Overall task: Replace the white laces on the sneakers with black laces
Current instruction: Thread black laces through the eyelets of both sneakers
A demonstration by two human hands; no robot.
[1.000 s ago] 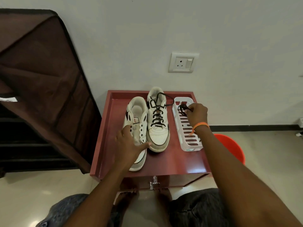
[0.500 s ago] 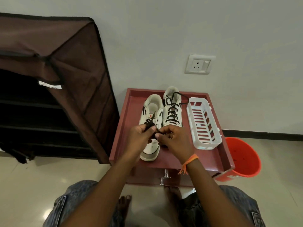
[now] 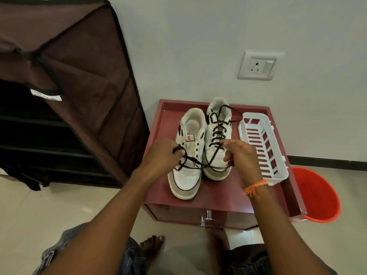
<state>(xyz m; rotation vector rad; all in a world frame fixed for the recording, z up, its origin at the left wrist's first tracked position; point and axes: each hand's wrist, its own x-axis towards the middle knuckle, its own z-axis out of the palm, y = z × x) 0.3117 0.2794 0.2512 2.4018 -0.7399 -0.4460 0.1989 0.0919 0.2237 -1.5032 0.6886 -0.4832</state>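
Note:
Two white sneakers stand side by side on a dark red cabinet top [image 3: 216,193]. The left sneaker [image 3: 188,155] has no lace in its eyelets. The right sneaker [image 3: 218,135] is threaded with a black lace. A loose black lace [image 3: 200,164] stretches above the sneakers' toes, held between both hands. My left hand [image 3: 160,157] pinches a bunched part of it over the left sneaker. My right hand [image 3: 241,155], with an orange thread on the wrist, grips the other part over the right sneaker.
A white slotted plastic basket [image 3: 264,143] lies on the cabinet's right side. An orange bucket [image 3: 315,195] stands on the floor to the right. A brown fabric shoe rack [image 3: 69,86] stands at the left. A drawer knob [image 3: 207,216] juts out below, near my bare feet.
My right hand took the black lace out of the white basket and brought it over the sneakers. My left hand left the sneaker and took hold of the lace; both hands now pull it apart.

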